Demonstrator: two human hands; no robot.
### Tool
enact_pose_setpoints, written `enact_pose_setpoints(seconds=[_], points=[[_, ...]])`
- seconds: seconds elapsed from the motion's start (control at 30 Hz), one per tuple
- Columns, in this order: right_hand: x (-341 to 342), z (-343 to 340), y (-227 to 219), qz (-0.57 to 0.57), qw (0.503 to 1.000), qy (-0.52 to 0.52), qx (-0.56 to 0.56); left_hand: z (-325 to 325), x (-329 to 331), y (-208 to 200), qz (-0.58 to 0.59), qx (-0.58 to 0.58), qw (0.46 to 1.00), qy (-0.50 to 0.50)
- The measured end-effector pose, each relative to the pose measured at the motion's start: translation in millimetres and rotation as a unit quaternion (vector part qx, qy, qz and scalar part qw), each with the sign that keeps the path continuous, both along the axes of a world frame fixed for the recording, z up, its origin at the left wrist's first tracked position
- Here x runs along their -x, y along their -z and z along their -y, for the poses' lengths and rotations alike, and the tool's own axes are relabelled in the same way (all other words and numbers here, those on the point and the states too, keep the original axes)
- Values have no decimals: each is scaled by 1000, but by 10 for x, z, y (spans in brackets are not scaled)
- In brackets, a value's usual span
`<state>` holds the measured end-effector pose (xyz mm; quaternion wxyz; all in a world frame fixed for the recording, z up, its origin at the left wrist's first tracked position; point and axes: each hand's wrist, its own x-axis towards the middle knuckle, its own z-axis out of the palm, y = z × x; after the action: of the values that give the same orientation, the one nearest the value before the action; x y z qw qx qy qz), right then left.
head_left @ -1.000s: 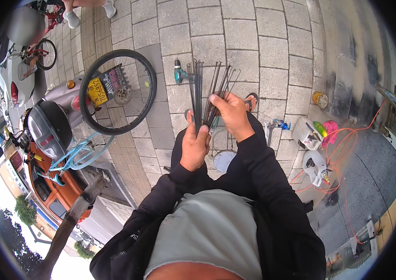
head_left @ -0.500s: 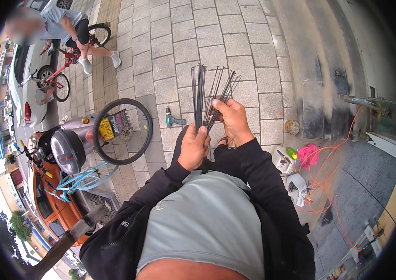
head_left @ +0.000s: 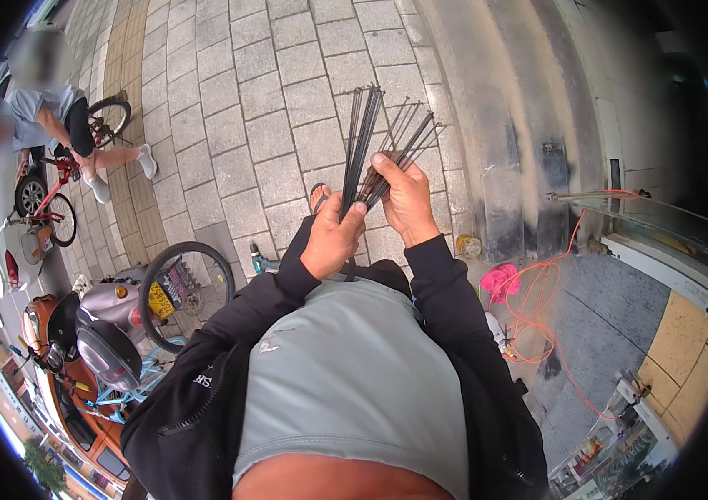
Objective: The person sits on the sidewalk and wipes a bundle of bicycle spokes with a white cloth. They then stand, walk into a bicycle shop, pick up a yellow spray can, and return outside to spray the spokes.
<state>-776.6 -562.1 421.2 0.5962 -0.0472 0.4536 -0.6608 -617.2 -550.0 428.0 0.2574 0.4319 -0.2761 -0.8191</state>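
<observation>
I hold a fanned bundle of thin black bicycle spokes (head_left: 361, 154) out in front of my body, their bent heads pointing away from me. My left hand (head_left: 331, 242) is closed around the lower ends of the denser, straighter bunch, thumb on top. Pinched between the thumb and fingers of my right hand (head_left: 408, 200) is a looser bunch (head_left: 417, 148), spread toward the right. The two bunches cross close to my left thumb. My fingers hide the spokes' lower ends.
A bicycle tyre (head_left: 230, 285) stands by a parked scooter (head_left: 108, 304) at left, near a teal drill (head_left: 262, 263) on the paving. People are at far left, one at a red bicycle (head_left: 62, 173). An orange hose (head_left: 537, 312) and pink cloth (head_left: 500, 283) lie right, below stone steps (head_left: 504, 150).
The view has shifted, so the tyre and scooter sit lower and further left. A sandalled foot shows beyond my left hand. Both hands keep hold of the spokes; another person appears at far left.
</observation>
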Motion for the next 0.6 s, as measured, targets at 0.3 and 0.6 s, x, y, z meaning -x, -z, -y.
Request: enact_pose_setpoints(seconds=[0.3,0.6], points=[[1167,972,-68,-29,990,131,-40,1118,1284,24,0,-17,998,65],[3208,1704,-199,-69,987,141,-15,1991,3046,-95,-3,45,995,88]])
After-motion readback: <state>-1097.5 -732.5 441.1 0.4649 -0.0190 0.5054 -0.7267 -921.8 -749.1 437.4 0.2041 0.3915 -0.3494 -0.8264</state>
